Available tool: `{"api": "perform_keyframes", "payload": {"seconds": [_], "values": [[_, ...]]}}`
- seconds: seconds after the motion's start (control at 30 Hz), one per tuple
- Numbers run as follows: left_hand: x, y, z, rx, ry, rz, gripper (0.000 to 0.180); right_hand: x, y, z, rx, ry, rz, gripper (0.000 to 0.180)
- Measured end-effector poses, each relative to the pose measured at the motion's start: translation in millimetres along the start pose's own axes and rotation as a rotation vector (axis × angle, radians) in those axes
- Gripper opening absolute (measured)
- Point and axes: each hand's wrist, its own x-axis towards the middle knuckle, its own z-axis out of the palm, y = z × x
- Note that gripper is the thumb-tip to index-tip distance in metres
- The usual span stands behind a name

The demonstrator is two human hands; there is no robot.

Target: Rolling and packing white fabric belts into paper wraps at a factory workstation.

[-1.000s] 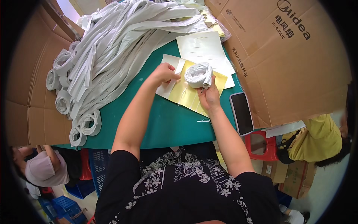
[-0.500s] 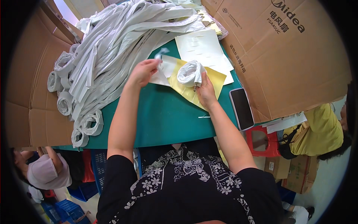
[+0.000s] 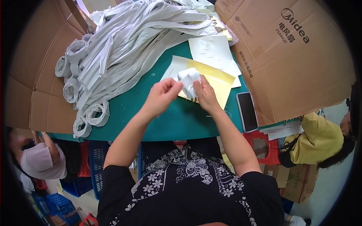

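Both hands meet over the middle of the green desk [image 3: 166, 124], holding a small coiled bundle of white strap [image 3: 188, 80] between them. The left hand [image 3: 161, 97] pinches the bundle's left side with thumb and fingertips; the right hand [image 3: 205, 94] grips its right side, fingers curled up around it. The bundle is lifted just above a yellow sheet [image 3: 217, 81] that lies on the desk, partly covered at its left by a white paper [image 3: 170, 69].

Farther off, a second white sheet [image 3: 213, 52] rests beside the yellow one (its printing is too small to tell). The far left of the desk is heaped with a big pile of loose white straps [image 3: 132, 41], and along the pile's left edge sit several rolled strap coils [image 3: 96, 113], touching one another in a loose row.

On the right, near the desk's edge, a dark phone [image 3: 247, 111] lies flat, screen up, just beside a large brown cardboard box [image 3: 290, 64]. More flattened cardboard [image 3: 34, 83] stands at the left.

Another person in a yellow top [image 3: 316, 137] is at the lower right, and one in a pale cap [image 3: 37, 160] at the lower left.
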Motion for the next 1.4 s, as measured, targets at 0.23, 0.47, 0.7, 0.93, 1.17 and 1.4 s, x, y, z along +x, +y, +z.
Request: {"api": "perform_keyframes", "payload": {"seconds": [0.23, 0.47, 0.7, 0.93, 1.17, 1.4], "values": [[-24.5, -21.3, 12.2, 0.184, 0.182, -0.029, 0.038, -33.1, -31.4, -2.1, -0.320, -0.014, -0.301, 0.041], [-40.9, -21.0, 21.1, 0.143, 0.251, -0.040, 0.040, -50.0, -36.5, 10.0, -0.177, 0.018, -0.302, 0.036], [-53.7, -33.4, 30.5, 0.354, 0.639, 0.276, 0.024, -55.2, -55.0, 20.6, -0.404, 0.213, -0.501, 0.029], [-66.0, -50.9, 21.8, -0.654, 0.096, 0.033, 0.023, -56.1, -63.1, 10.5, -0.334, -0.037, -0.667, 0.033], [-74.0, -51.7, 26.9, -0.945, -0.104, 0.032, 0.060, -50.8, -83.9, -4.0, -0.207, -0.289, -0.571, 0.038], [-79.8, -50.3, 30.4, -1.003, -0.125, 0.045, 0.065, -47.5, -94.3, -6.2, -0.334, -0.301, -0.550, 0.053]]}}
